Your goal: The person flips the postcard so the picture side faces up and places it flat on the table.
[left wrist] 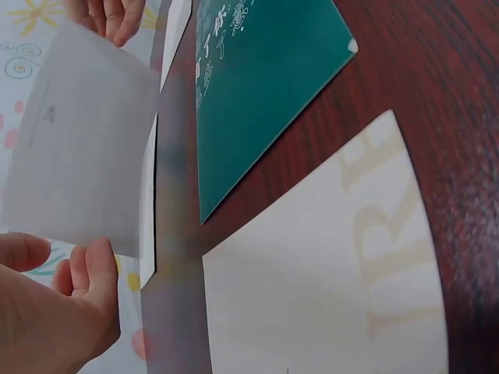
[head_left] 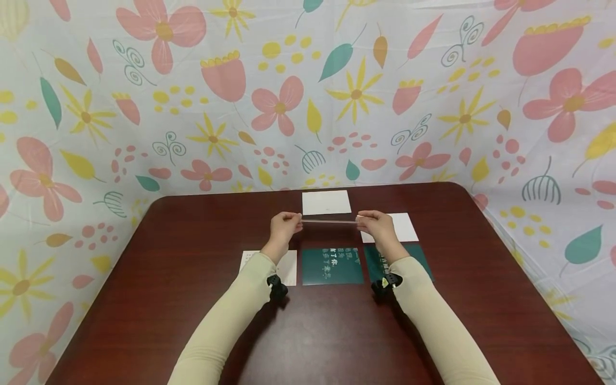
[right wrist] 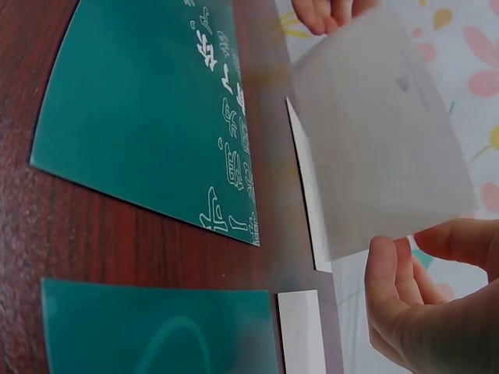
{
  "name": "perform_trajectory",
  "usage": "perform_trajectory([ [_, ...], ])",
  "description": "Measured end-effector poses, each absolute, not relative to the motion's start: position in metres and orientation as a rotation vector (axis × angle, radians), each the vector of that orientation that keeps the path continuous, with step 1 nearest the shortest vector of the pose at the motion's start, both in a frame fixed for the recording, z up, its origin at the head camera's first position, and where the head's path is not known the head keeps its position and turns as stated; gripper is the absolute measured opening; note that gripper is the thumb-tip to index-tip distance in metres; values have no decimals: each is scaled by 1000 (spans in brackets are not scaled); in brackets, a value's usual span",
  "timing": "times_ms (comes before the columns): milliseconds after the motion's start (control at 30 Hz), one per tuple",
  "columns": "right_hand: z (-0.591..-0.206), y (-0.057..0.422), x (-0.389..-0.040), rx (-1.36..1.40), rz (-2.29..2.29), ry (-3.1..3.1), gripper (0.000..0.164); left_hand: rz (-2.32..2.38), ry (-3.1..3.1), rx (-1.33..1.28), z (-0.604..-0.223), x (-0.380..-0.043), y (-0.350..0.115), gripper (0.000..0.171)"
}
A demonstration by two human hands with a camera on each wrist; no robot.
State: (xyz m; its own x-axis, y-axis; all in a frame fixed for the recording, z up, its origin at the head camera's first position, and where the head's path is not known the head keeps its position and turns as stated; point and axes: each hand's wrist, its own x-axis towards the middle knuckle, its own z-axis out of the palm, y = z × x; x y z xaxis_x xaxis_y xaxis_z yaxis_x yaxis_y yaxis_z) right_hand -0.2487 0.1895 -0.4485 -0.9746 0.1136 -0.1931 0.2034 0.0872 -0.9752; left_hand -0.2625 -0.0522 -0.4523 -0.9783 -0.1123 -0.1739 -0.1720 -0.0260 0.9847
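Note:
Both hands hold one white card (head_left: 329,221) level above the table, nearly edge-on in the head view. The left hand (head_left: 283,232) pinches its left edge between thumb and fingers; the right hand (head_left: 380,230) pinches its right edge. In the left wrist view the card's (left wrist: 86,140) pale face shows small faint print. Beneath the hands lie a green card with white characters (head_left: 332,270) and, under the right forearm, another green card (head_left: 418,259). A cream card with tan letters (left wrist: 312,288) lies by the left wrist, partly covered by that arm in the head view.
Farther back on the dark red-brown table (head_left: 202,240) lies a white card (head_left: 327,203). Another white card (head_left: 404,227) lies behind the right hand. A flower-patterned cloth (head_left: 289,80) hangs behind the table. Each wrist wears a small black camera (head_left: 277,289).

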Motion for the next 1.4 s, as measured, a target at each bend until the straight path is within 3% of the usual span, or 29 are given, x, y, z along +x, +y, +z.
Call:
perform_trajectory([
  [833, -455, 184, -251, 346, -1814, 2443, 38, 1670, 2627, -203, -462, -265, -47, 31],
  [1400, -465, 174, -255, 229, -1438, 2657, 52, 1377, 2722, -60, -465, -267, -44, 41],
])
